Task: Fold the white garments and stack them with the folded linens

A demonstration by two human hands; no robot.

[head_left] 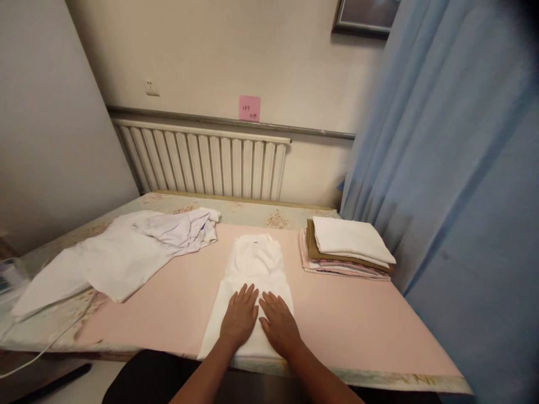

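I take my two hands as the centre of the clock and go from left to right. At about nine o'clock a white cable (46, 350) hangs over the near edge of the surface (278, 217), which has a floral cover. At ten o'clock lies a loose heap of white cloth (113, 261), partly on the pink cloth (345, 314) and partly on the floral cover; at its right end is a crumpled greyish-white piece (181, 233). These show no neat folds, so I judge that this side is not yet done.

My left hand (240, 317) is flat, palm down, with the fingers a little spread, and it grips nothing. It rests on the white garment (256, 264), which stretches from under my hands toward twelve o'clock as a long narrow strip. My right hand (279, 324) lies in the same way on its near part — flat and holding nothing. The sides look already brought in, but the length is not yet shortened; I would call it partly folded.

At two o'clock stands a folded stack (349, 247), white on top, brown beneath, pink lower down — these pieces look finished. Beyond it, toward three o'clock, hangs the blue curtain (421, 146).
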